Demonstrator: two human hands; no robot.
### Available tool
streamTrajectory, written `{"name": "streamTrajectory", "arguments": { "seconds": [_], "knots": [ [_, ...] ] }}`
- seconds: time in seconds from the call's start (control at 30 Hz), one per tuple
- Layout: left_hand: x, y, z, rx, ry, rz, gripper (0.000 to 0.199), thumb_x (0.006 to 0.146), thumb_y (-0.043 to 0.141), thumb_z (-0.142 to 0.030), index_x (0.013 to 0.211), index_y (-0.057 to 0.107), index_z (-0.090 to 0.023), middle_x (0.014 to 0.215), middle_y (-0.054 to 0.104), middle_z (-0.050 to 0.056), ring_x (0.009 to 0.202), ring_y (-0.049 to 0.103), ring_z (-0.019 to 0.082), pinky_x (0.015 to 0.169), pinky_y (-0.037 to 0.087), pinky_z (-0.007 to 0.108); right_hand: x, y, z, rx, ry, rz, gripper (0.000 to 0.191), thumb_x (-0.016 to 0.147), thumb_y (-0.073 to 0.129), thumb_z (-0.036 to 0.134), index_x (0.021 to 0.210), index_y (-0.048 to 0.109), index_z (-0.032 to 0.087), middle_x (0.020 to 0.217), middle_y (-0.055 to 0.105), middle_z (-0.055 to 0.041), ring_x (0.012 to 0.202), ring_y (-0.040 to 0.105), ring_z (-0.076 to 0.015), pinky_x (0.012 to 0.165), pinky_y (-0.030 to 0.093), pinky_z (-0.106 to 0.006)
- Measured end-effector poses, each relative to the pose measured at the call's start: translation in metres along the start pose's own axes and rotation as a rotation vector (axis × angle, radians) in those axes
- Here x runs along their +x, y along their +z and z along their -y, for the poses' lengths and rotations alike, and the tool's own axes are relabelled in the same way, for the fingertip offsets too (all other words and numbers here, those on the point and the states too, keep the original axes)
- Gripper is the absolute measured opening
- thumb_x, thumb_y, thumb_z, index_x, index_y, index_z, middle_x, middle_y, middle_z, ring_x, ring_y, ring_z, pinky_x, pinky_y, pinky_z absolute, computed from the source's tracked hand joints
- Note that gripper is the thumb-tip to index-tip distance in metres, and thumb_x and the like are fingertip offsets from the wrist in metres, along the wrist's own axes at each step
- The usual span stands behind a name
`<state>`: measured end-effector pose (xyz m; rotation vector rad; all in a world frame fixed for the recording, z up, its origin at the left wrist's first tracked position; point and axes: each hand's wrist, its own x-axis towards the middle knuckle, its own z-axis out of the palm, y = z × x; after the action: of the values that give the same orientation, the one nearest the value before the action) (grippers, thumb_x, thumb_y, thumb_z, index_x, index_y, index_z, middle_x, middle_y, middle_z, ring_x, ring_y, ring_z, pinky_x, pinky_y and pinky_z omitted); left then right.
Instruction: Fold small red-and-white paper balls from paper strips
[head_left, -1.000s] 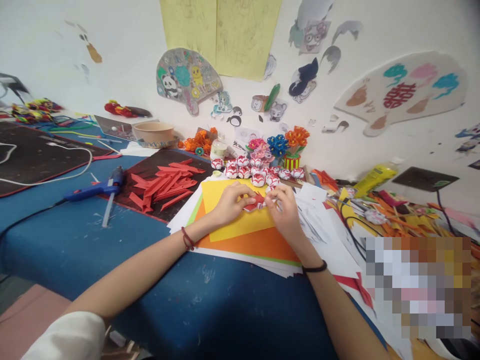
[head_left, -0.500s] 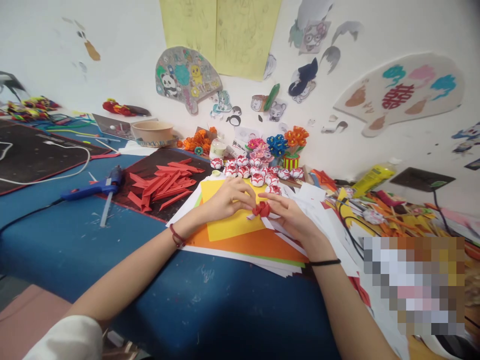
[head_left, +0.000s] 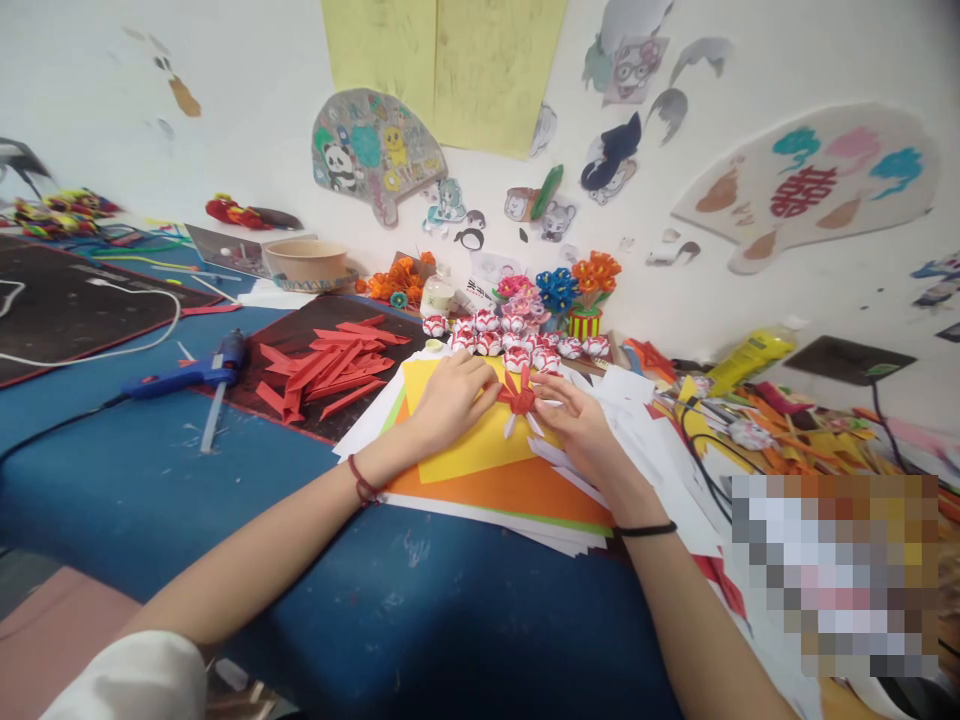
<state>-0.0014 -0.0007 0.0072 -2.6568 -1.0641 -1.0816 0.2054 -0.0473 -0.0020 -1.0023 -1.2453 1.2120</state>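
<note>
Your left hand and right hand hold the red-and-white folded paper piece between bent fingers, above the yellow sheet. Judged light, springy and easily creased; grip its tight red centre, sparing the thin tips.

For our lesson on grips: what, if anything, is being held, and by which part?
The red-and-white folded paper, by its outer tips: the left hand at its left, the right hand at its right.

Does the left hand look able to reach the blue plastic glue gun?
Probably yes: the glue gun lies uncovered, and only low folded red paper strips lie between it and the left hand.
</note>
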Motion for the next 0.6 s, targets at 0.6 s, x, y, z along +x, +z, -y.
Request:
{"name": "streamTrajectory", "arguments": {
  "seconds": [0.6],
  "knots": [
    [-0.007,-0.013,-0.007,0.217,0.333,0.010,0.022,0.101,0.038,-0.020,0.105,0.059,-0.023,0.107,0.067,0.004,0.093,0.053,0.017,0.083,0.032,0.034,-0.008,0.013,0.008,0.076,0.197,0.101,0.037,0.076,0.076,0.036,0.108,0.067,0.019,0.105,0.071,-0.0070,0.096,0.067,-0.0203,0.088,0.053,-0.035]
  ]
}}
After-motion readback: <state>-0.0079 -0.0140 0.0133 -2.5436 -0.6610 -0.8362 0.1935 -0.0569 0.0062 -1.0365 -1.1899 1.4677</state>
